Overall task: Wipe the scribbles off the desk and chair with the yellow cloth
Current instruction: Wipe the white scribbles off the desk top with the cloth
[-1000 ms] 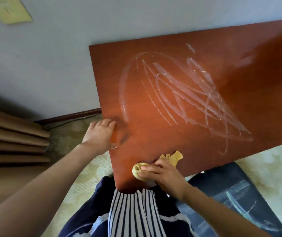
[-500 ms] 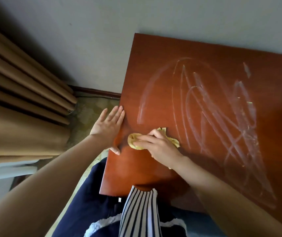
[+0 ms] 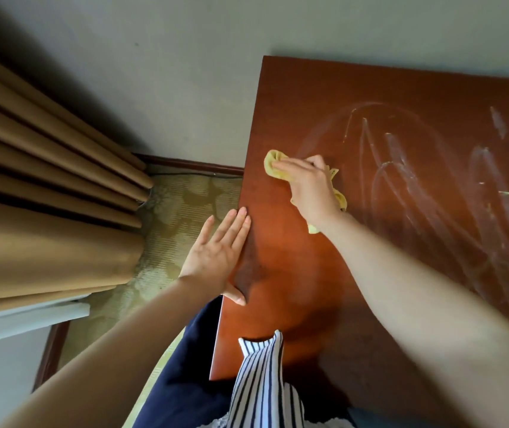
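The reddish-brown desk fills the right half of the head view. White scribbles cover its middle and right part. My right hand presses the crumpled yellow cloth flat on the desk near the left edge, at the left end of the scribbles. The cloth sticks out beyond the fingertips and below the wrist. My left hand lies with straight fingers against the desk's left edge, thumb on the top. The chair is out of sight.
A grey wall runs behind the desk. Tan curtain folds hang at the left. Patterned floor lies between curtain and desk. My dark skirt and striped top are at the desk's near edge.
My right hand has pushed the cloth from the desk's near edge up to the scribbles' left end. My left hand has slid along the left edge and flattened. The view has swung left.
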Motion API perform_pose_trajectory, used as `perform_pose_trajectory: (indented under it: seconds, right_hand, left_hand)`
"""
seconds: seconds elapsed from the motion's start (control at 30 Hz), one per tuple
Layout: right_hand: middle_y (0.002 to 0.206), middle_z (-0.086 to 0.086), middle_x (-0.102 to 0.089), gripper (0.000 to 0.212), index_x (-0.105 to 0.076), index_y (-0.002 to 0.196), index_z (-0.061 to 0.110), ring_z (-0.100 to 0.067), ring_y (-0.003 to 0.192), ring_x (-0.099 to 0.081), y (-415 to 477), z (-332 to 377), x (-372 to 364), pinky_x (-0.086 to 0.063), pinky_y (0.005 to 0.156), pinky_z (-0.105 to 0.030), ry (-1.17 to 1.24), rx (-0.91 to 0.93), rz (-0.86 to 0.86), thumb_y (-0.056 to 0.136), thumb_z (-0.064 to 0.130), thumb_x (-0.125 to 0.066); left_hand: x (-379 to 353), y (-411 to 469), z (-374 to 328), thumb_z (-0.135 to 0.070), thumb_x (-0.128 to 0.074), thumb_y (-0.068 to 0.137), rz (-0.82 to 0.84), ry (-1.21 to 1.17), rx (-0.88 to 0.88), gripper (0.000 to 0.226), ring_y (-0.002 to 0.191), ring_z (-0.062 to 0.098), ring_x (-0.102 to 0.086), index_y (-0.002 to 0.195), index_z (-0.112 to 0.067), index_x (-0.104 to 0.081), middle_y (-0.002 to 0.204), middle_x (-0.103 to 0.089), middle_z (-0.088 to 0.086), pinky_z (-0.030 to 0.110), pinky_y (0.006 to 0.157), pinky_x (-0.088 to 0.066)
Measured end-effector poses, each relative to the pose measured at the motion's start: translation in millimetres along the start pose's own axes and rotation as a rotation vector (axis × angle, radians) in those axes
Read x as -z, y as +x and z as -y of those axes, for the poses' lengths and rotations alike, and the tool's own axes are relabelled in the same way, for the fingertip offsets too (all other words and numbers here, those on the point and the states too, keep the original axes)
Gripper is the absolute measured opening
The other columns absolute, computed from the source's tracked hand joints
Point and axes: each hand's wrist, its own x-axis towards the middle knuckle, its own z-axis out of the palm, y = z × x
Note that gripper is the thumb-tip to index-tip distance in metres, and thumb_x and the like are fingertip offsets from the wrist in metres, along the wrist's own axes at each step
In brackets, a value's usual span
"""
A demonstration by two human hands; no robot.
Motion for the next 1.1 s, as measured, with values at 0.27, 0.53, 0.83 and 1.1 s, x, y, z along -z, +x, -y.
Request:
perform_pose_trajectory:
  seconds: [0.27, 0.53, 0.83, 1.1]
  right_hand:
    - [0.118, -0.003, -0.067, 0.042, -0.069, 0.114, 0.015, -0.032, 0.090, -0.051, 7, 23, -19, -0.046, 0.081, -0.042, -0.023, -0.109, -0.110, 0.083, -0.011, -0.057]
    - [0.118, 0.000, -0.067, 0.041, -0.068, 0.117, 0.015, -0.021, 0.085, -0.048, -99, 40, -11, -0.045, 0.081, -0.038, 0.011, 0.098, 0.008, 0.085, 0.001, -0.049]
    - [0.115, 0.010, -0.067, 0.039, -0.071, 0.111, 0.022, -0.016, 0.084, -0.047, -208, 33, 9, -0.044, 0.081, -0.030, -0.022, 0.201, 0.004, 0.085, 0.007, -0.046]
    - [0.124, 0.010, -0.062, 0.046, -0.066, 0.118, 0.023, -0.013, 0.090, -0.042, -258, 0, 38, -0.043, 0.080, -0.029, -0.063, 0.143, 0.053, 0.079, 0.003, -0.050]
  left_hand:
    - [-1, 0, 4, -0.081, -0.059, 0.059, 0.000, -0.022, -0.002, 0.145, 0.140, 0.023, 0.030, 0.136, -0.005, 0.037, 0.149, 0.039, 0.008, 0.045, 0.108, 0.020]
    - [4, -4, 5, -0.078, -0.062, 0.060, 0.024, -0.029, 0.016, 0.143, 0.140, 0.023, 0.029, 0.142, -0.007, 0.031, 0.151, 0.035, 0.007, 0.047, 0.114, 0.014]
    - [17, -6, -14, -0.087, -0.054, 0.056, 0.077, 0.007, 0.077, 0.146, 0.141, 0.029, 0.028, 0.146, -0.003, 0.023, 0.154, 0.029, 0.014, 0.054, 0.112, 0.012]
    - [11, -8, -70, -0.082, -0.061, 0.057, 0.044, -0.163, 0.042, 0.147, 0.142, 0.033, 0.024, 0.144, -0.002, 0.025, 0.151, 0.031, 0.020, 0.047, 0.117, 0.004]
